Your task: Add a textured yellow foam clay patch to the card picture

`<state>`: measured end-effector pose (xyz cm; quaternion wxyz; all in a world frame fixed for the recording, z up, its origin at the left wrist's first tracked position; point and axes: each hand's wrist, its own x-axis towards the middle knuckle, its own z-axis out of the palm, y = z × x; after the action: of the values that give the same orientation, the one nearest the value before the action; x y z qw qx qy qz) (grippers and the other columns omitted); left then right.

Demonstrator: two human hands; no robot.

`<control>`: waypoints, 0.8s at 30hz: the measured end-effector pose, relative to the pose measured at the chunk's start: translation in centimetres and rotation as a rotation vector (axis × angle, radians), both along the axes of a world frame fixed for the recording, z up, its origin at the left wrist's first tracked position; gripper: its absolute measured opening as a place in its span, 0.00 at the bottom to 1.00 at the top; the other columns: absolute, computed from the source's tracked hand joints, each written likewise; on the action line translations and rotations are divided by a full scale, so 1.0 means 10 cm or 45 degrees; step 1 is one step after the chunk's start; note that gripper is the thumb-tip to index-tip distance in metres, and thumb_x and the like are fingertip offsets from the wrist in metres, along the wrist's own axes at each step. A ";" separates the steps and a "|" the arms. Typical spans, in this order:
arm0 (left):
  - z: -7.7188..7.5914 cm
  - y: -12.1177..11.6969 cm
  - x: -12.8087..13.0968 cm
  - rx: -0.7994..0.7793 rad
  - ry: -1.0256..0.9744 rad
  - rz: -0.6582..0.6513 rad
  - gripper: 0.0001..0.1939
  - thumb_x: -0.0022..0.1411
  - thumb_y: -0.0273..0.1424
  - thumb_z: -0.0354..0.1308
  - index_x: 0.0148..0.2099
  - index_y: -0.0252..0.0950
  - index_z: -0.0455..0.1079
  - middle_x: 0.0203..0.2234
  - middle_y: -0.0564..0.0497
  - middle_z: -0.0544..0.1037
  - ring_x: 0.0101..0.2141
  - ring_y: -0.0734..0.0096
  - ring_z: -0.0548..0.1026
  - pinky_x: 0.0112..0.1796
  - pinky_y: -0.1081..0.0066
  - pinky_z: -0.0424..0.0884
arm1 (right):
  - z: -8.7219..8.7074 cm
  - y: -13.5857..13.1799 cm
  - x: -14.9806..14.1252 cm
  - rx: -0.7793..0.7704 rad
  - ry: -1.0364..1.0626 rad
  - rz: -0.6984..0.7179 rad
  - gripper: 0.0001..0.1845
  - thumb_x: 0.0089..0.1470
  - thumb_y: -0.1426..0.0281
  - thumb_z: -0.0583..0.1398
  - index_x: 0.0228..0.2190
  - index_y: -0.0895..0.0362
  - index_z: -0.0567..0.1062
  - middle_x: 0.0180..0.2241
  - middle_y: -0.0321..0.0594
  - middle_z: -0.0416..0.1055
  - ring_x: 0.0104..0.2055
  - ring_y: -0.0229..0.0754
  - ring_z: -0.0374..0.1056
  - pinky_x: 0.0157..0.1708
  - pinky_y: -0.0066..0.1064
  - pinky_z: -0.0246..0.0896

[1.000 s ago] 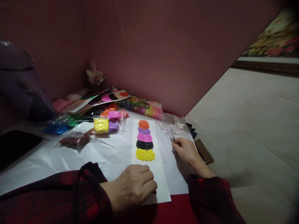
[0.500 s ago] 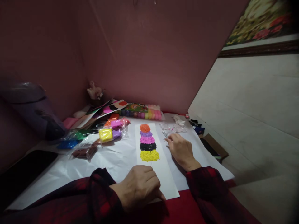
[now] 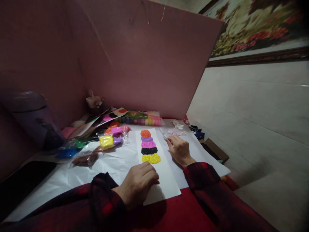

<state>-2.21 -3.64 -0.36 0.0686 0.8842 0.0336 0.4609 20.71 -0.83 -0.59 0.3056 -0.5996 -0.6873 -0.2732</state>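
A white paper strip point(image 3: 166, 180) carries a column of textured clay patches: orange, purple, pink, black and yellow point(image 3: 151, 158). Over its lower left part is my left hand point(image 3: 138, 182), knuckles up and fingers curled together; whatever they may hold is hidden. To the right of the strip, my right hand point(image 3: 178, 148) is closed in a pinch round a slim pen-like tool point(image 3: 164, 137). Only the tool's light tip shows beyond the fingers, so its exact kind is unclear. Just past that hand lies a clear plastic wrapper point(image 3: 172, 131).
Bagged clay, including a yellow packet point(image 3: 106, 141) and a brown packet point(image 3: 85, 159), lies at left. Behind are coloured sheets point(image 3: 96, 121) and a multicoloured clay pack point(image 3: 142, 118). A purple bottle-like container point(image 3: 38, 119) and a black flat object point(image 3: 26, 180) stand farther left.
My right hand has moved left toward the paper strip, its pen-like tool now mostly hidden. My left hand has shifted slightly, staying over the strip's lower part. The camera view has tilted and turned.
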 end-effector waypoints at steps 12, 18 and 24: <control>0.02 0.05 -0.06 -0.276 -0.162 0.148 0.06 0.66 0.24 0.50 0.36 0.34 0.67 0.25 0.50 0.72 0.27 0.74 0.70 0.29 0.76 0.66 | -0.01 -0.02 0.01 0.079 -0.015 0.115 0.13 0.60 0.69 0.56 0.24 0.58 0.73 0.25 0.41 0.73 0.28 0.41 0.69 0.28 0.30 0.53; 0.06 0.13 -0.15 -0.613 -0.291 0.343 0.06 0.59 0.27 0.59 0.30 0.34 0.67 0.22 0.55 0.69 0.23 0.76 0.66 0.26 0.77 0.65 | 0.00 -0.04 0.01 0.107 0.029 0.177 0.14 0.61 0.69 0.55 0.25 0.58 0.74 0.25 0.41 0.74 0.28 0.41 0.69 0.28 0.29 0.56; 0.05 0.17 -0.17 -0.805 -0.310 0.423 0.12 0.64 0.31 0.51 0.30 0.34 0.69 0.18 0.56 0.67 0.20 0.77 0.66 0.24 0.76 0.63 | 0.02 -0.08 -0.02 0.162 0.061 0.289 0.11 0.60 0.69 0.56 0.27 0.57 0.74 0.26 0.41 0.75 0.30 0.41 0.70 0.30 0.30 0.60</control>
<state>-3.87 -1.97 0.18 0.2659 0.7405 0.3087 0.5345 20.55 -1.59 -0.36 0.3883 -0.5038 -0.7246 -0.2655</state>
